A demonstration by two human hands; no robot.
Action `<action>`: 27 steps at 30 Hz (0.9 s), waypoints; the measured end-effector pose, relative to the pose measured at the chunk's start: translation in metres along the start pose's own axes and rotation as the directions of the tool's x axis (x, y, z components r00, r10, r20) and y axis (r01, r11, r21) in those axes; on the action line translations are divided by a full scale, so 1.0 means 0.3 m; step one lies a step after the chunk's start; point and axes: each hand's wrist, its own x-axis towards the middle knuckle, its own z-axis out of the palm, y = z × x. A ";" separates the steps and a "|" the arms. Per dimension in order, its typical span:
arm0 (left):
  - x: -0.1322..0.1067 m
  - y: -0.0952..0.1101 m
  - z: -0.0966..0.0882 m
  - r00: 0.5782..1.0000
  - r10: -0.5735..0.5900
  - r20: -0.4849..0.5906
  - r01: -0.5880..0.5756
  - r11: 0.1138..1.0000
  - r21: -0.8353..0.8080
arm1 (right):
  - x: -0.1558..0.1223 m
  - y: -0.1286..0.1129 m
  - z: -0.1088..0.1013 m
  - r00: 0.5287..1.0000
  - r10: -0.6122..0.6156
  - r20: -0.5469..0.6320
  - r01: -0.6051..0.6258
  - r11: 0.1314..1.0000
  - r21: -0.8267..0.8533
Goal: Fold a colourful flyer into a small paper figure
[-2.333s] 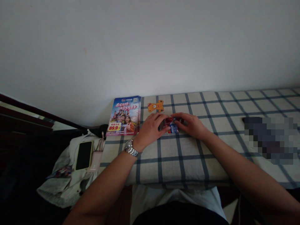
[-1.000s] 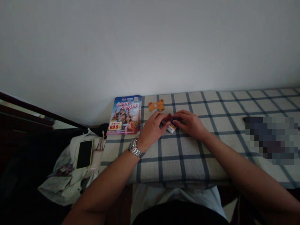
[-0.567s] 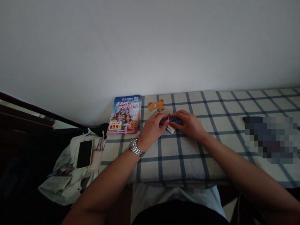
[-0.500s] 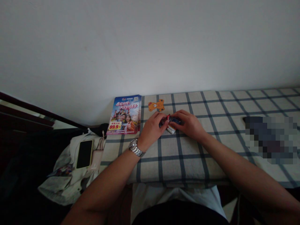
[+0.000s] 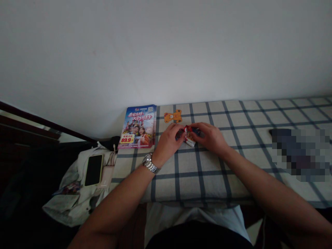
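From my remote seat I look down on a tabletop [image 5: 186, 183] covered in pale cloth with dark checks, set against a plain whitish wall [image 5: 166, 52] in dim light. The far edge meets the wall, the near edge runs across just above the person's lap, and the right end passes out of my view. At the left edge the surface drops off beside a heap of pale fabric [image 5: 75, 204], which carries a phone [image 5: 93, 170] and a pinkish block [image 5: 107, 178]. Sideways, I find the most room on the right, where checked cloth stretches between the right hand [image 5: 212, 137] and a pixelated dark item [image 5: 298, 152]; on the left, a stack of flyers [image 5: 137, 128] fills the far corner, close to the left hand [image 5: 168, 141]. Counting, I get two hands, both with fingers curled and pinching one small red-and-white packet [image 5: 191, 141] between them, at the middle of the cloth; the fingers hide much of it. One bear cutout [image 5: 173, 116] lies just beyond the hands, slightly left. I count one flyer stack, its sheets too tight to number, one phone, one block and one metal watch [image 5: 151, 163] on the left wrist.
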 end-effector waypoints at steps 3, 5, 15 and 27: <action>0.000 0.000 -0.001 1.000 0.006 -0.002 -0.006 1.000 -0.002 | 0.000 -0.002 -0.002 1.000 0.008 0.001 -0.008 0.999 -0.034; 0.001 0.000 -0.002 1.000 0.002 0.000 -0.002 1.000 -0.008 | 0.000 -0.007 -0.004 1.000 0.022 0.019 -0.021 0.998 -0.058; -0.001 -0.001 0.002 1.000 -0.004 -0.003 0.004 1.000 -0.009 | 0.001 -0.007 -0.011 0.993 -0.056 0.100 0.064 0.995 -0.076; 0.000 0.003 0.002 1.000 -0.002 0.000 0.002 1.000 -0.011 | 0.005 0.011 -0.005 0.984 -0.129 0.125 0.137 0.988 -0.065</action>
